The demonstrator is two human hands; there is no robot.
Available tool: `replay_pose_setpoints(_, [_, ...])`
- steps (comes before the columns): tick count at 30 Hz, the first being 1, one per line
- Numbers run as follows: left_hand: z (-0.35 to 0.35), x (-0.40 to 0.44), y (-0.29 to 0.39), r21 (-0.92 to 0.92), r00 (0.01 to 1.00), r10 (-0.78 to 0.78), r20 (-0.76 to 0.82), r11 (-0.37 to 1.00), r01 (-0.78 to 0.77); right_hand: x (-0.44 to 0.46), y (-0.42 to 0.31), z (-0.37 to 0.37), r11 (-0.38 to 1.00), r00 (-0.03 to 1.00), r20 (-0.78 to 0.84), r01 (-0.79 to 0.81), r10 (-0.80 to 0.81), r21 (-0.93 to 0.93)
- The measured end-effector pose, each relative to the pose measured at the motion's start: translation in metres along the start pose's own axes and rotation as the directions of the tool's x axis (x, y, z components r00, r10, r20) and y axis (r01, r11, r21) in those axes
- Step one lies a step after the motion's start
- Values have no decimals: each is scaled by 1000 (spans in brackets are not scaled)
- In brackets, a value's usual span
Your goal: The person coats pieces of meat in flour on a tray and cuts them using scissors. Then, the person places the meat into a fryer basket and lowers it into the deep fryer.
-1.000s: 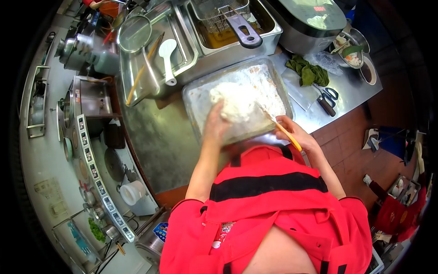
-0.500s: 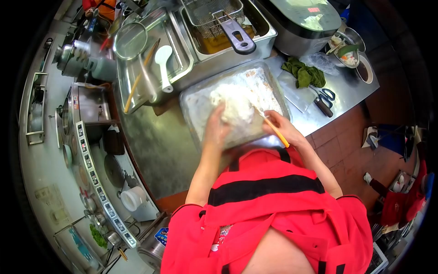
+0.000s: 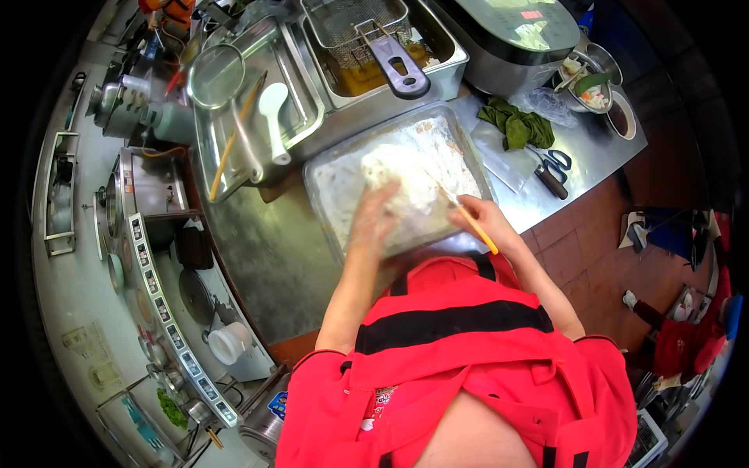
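Observation:
A metal tray (image 3: 328, 226) with a heap of white floury stuff (image 3: 402, 175) in it lies before me on the steel counter. My left hand (image 3: 376, 210) is at the near left side of the heap, smeared by motion, and its fingers are partly lost against the white. On the tray's right side, my right hand (image 3: 485, 222) is closed around a slim tool with an orange handle (image 3: 480, 228). The tool's thin far end reaches into the heap, and its exact kind does not show.
Behind the tray sits a fryer with a wire basket (image 3: 355, 31); to its left, a steel pan holds a white rice paddle (image 3: 273, 117) and a strainer (image 3: 217, 76). Scissors (image 3: 555, 164), a green cloth (image 3: 516, 123) and a cooker (image 3: 523, 39) are on the right. Another person (image 3: 686, 335) is at far right.
My left hand has shifted slightly at the edge of the white heap. The orange-handled tool stays in my right hand, nearly in place. The whole view has shifted slightly.

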State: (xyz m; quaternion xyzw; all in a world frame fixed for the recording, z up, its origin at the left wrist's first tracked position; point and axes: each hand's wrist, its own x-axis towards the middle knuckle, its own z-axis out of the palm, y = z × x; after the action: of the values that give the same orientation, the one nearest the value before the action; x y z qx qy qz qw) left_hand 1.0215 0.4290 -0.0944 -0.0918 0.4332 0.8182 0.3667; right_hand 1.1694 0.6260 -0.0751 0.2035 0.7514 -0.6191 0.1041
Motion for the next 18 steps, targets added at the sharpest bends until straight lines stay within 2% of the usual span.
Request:
replay_pose_setpoints(4, [4,-1,2,43,999,-29,-16,999,30,-8,-10,-4,997,996,40,-79,80,-4])
replay_pose_setpoints(7, [-1,0,1,74,1000,-20,-1,997,20,-6,5,-5,999,999,32,-19,20,-34])
replay_pose_setpoints(10, [-7,7,-4,253,1000,-7,-29,967,15,-4,10,-7,994,997,20,71,-70,-82])
replay_pose_setpoints(13, [-4,4,2,171,997,-70,-42,982,76,2,2,-7,992,997,-31,71,-74,-106])
replay_pose_setpoints(16, [5,0,2,113,997,-54,50,992,48,8,-1,-6,997,998,-43,33,-36,-69])
replay_pose_setpoints(18, [14,-3,4,83,998,-42,53,996,38,6,-6,-3,998,998,-64,17,-21,-58])
